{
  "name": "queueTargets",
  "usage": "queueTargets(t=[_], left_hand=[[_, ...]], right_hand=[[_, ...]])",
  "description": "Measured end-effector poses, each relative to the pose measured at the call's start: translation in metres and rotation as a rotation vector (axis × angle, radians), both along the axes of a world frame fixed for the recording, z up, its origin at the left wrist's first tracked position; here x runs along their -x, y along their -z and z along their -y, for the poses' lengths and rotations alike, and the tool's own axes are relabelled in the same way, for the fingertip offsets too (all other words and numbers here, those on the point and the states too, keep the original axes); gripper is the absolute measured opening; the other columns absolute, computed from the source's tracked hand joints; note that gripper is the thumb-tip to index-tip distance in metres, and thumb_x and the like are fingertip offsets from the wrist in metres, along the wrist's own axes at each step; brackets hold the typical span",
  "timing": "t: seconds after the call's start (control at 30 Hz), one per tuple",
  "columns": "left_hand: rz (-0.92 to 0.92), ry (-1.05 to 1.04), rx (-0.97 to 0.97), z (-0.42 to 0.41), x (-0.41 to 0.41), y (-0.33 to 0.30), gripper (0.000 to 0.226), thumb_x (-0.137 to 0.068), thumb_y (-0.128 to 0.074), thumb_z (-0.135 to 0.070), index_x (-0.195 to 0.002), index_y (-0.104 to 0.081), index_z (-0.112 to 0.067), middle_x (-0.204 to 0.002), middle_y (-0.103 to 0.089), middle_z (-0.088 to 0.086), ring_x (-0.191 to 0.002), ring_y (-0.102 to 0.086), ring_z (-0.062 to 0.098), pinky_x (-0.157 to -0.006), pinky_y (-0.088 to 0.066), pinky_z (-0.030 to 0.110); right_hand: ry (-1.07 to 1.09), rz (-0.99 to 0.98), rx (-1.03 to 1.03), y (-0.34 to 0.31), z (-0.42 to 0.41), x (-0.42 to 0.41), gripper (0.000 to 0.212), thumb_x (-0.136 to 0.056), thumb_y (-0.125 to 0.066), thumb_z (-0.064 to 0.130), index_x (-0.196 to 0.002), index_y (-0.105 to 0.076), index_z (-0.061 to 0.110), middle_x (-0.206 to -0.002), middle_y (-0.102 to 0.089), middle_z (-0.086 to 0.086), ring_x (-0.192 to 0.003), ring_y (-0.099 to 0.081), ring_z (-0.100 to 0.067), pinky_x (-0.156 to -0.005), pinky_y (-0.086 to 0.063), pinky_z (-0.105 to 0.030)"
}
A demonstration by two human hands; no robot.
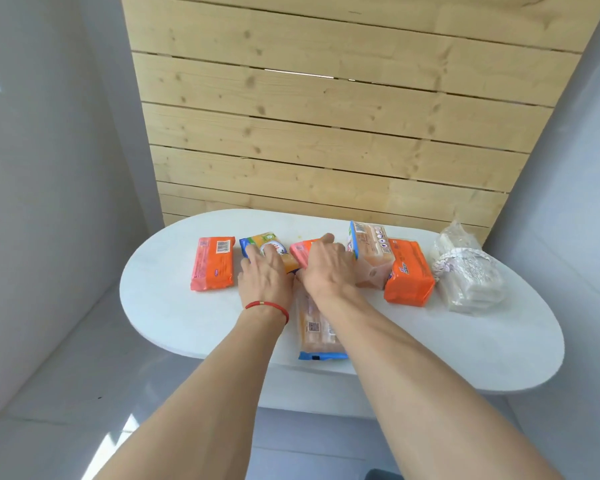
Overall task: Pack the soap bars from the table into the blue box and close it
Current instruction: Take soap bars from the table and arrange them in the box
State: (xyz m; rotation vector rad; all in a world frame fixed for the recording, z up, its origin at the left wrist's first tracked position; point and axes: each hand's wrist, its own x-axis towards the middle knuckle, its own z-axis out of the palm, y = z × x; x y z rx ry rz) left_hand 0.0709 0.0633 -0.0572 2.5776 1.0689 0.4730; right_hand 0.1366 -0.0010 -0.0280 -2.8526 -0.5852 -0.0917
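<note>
So there were seven soap packs on the white table [174,317]: three orange ones, namely a far-left pack [211,263], one [408,271] toward the right and another [302,250] half hidden behind the hands; a blue-and-yellow pack [267,244]; two pale packs with blue ends, one standing [369,252], one lying near the front edge [317,329]; and a clear-wrapped bundle [465,271] far right. The left hand [265,275] lay on the blue-and-yellow pack with fingers fairly straight. The right hand [326,266] curled over the middle orange pack, gripping it.
</note>
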Motion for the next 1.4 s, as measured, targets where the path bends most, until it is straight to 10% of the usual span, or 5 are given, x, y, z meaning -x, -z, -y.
queueTargets(t=[0.2, 0.5, 0.8, 1.07, 1.4], left_hand=[[0.126, -0.195, -0.121, -0.04, 0.02, -0.004, 0.028, -0.087, -0.055, -0.03, -0.108, -0.064, -0.013, -0.113, -0.055, 0.017, -0.111, -0.048, 0.037, -0.092, -0.039, 0.046], [0.145, -0.229, 0.109, -0.05, 0.067, -0.01, 0.06, -0.093, -0.051, -0.057, -0.122, -0.046, -0.006, -0.118, -0.059, 0.03, -0.119, -0.046, 0.045, -0.095, -0.043, 0.048], [0.512, 0.21, 0.423, 0.055, 0.165, -0.024, 0.03, -0.084, -0.045, -0.042, -0.076, -0.061, -0.018, -0.055, -0.058, -0.001, -0.053, -0.05, 0.025, -0.053, -0.047, 0.032], [-0.224, 0.171, 0.936, 0.236, 0.149, 0.129, 0.043, -0.072, -0.047, -0.054, -0.087, -0.064, -0.019, -0.094, -0.072, 0.005, -0.093, -0.067, 0.031, -0.091, -0.056, 0.047], [-0.138, -0.138, 1.051, 0.24, 0.168, 0.188, 0.049, -0.067, -0.04, -0.061, -0.089, -0.066, -0.025, -0.099, -0.073, 0.011, -0.087, -0.067, 0.032, -0.089, -0.056, 0.049]], right_hand=[[-0.068, 0.198, -0.165, -0.019, 0.041, 0.02, 0.062, -0.075, -0.08, 0.038, -0.121, -0.05, 0.008, -0.114, -0.063, -0.014, -0.108, -0.062, -0.034, -0.061, -0.035, -0.032], [-0.269, -0.892, -1.185, -0.011, 0.21, 0.042, 0.04, -0.081, -0.079, 0.006, -0.12, -0.072, -0.001, -0.102, -0.079, -0.006, -0.086, -0.071, -0.015, -0.068, -0.056, -0.02], [-0.054, -1.353, -0.944, 0.086, 0.384, 0.06, 0.048, -0.086, -0.07, 0.002, -0.134, -0.064, -0.001, -0.127, -0.07, -0.025, -0.109, -0.071, -0.033, -0.094, -0.06, -0.039], [0.102, -0.678, -0.122, 0.208, 0.378, 0.091, 0.022, -0.081, -0.083, 0.026, -0.101, -0.078, 0.02, -0.094, -0.076, 0.001, -0.088, -0.072, -0.018, -0.081, -0.059, -0.036], [-0.26, -0.04, 0.053, 0.296, 0.338, 0.11, 0.074, -0.054, -0.078, -0.015, -0.121, -0.07, 0.013, -0.117, -0.066, -0.002, -0.114, -0.053, -0.026, -0.106, -0.044, -0.049]])
